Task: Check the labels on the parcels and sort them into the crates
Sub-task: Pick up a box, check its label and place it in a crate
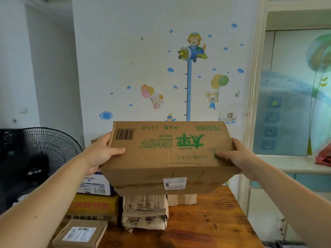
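A large brown cardboard parcel [168,154] with green print, a barcode and the number 763986 is held up in the air in front of me. Its white shipping label [174,183] faces me on the near side. My left hand [102,154] grips the parcel's left end, thumb on top. At the right end my right hand [236,158] grips it the same way. Below it on the wooden table [206,226] lie more parcels: a paper-wrapped bundle marked jahwa [145,221], a small flat box with a label [80,233], a yellow carton [95,206] and a white-and-purple box [96,185].
A black standing fan [35,158] is at the left beside the table. A wall with cartoon stickers rises behind. A window sill with a red bag [324,156] is at the right. No crate is in view.
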Demonstrator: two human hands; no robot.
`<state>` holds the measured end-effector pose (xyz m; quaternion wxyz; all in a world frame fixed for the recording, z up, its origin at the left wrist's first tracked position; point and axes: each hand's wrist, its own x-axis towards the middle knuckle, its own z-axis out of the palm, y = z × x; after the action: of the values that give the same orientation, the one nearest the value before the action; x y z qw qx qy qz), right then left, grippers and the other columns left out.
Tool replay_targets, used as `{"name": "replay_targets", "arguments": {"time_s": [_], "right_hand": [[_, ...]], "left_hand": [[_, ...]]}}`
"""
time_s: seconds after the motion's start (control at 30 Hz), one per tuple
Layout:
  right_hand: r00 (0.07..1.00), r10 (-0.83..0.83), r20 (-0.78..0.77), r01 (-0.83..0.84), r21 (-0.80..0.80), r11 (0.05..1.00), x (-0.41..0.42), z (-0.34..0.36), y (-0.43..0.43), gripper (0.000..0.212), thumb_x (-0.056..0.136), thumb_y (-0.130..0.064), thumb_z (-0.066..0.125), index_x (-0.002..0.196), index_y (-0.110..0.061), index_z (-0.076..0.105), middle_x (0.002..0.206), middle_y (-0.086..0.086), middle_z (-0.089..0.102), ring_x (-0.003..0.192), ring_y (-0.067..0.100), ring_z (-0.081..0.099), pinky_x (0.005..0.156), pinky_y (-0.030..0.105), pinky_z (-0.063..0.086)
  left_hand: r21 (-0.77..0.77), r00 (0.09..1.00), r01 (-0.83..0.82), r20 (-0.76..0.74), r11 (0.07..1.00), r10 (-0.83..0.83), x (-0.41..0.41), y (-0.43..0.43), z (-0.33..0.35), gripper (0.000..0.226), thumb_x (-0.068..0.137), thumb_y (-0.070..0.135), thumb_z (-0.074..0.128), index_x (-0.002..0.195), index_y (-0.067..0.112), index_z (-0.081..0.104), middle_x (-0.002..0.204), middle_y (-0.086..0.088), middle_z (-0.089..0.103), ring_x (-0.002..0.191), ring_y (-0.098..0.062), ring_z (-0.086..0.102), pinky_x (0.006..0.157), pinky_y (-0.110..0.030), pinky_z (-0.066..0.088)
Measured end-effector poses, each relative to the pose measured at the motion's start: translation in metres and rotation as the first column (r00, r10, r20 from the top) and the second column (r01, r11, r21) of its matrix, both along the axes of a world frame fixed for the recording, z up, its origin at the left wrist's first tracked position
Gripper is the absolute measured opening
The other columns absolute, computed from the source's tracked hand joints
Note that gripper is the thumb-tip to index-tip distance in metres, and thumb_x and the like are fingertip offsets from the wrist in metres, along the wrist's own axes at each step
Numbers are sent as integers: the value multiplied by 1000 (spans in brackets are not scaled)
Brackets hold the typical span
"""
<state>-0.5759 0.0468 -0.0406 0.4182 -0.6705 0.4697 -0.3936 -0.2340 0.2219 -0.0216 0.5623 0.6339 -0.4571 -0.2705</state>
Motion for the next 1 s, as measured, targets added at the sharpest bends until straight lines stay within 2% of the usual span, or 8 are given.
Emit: {"name": "replay_targets", "arguments": {"time_s": [0.17,0.23,0.3,0.47,0.67,0.8,0.9,1.0], "right_hand": [[992,-66,105,70,-36,997,-3,4,-2,75,82,-30,79,143,-24,36,115,3,58,96,26,60,72,41,52],[987,-76,142,82,-39,996,-4,6,-4,68,81,-33,79,137,-17,45,114,3,59,100,25,59,82,43,53],[980,-67,188,73,-24,997,-4,4,-5,61,81,-33,79,131,-15,49,112,3,60,101,24,59,88,44,51],[961,-57,271,61,-6,998,-1,-9,-7,54,82,-27,78,128,-13,52,111,4,62,104,23,58,87,39,46],[958,-87,273,108,-63,992,6,-8,-7,62,79,-19,81,131,-17,49,116,0,61,104,21,56,81,36,43],[969,-75,235,109,-137,985,10,2,-3,60,83,-21,78,134,-20,46,107,-7,56,103,19,52,86,36,43],[968,-47,248,76,-107,991,12,7,-1,67,85,-29,75,142,-26,39,118,-6,55,109,20,52,93,40,45],[974,15,227,-5,-41,999,11,10,1,73,85,-23,77,141,-38,32,111,-10,54,110,22,52,94,48,47]], "left_hand": [[-9,992,27,-121,1000,-28,1,1,-4,43,90,8,65,125,29,52,114,-8,66,106,-31,63,78,-44,54],[-53,978,7,-207,999,-18,1,1,-3,35,92,13,61,127,12,55,113,-13,66,104,-28,61,85,-41,50],[-101,970,23,-238,995,-46,-1,0,-3,25,96,18,55,120,11,61,111,-14,69,103,-25,62,87,-38,48],[-169,988,-2,-153,986,-25,-3,-3,-8,33,90,14,64,120,25,59,116,-6,69,111,-25,61,97,-46,47],[-182,999,-14,-49,983,5,6,-7,-16,52,86,10,70,134,23,52,122,-1,67,115,-22,60,104,-46,45],[-189,999,-46,-34,981,40,12,-9,-19,62,82,8,75,136,23,49,123,-1,65,114,-22,60,102,-46,46],[-184,997,-71,-48,980,63,15,-10,-22,58,81,9,75,134,19,52,122,-3,66,114,-23,61,101,-46,47],[-163,998,-43,-60,986,34,15,-11,-27,51,85,5,71,130,21,51,119,0,65,111,-19,60,91,-34,47]]}}
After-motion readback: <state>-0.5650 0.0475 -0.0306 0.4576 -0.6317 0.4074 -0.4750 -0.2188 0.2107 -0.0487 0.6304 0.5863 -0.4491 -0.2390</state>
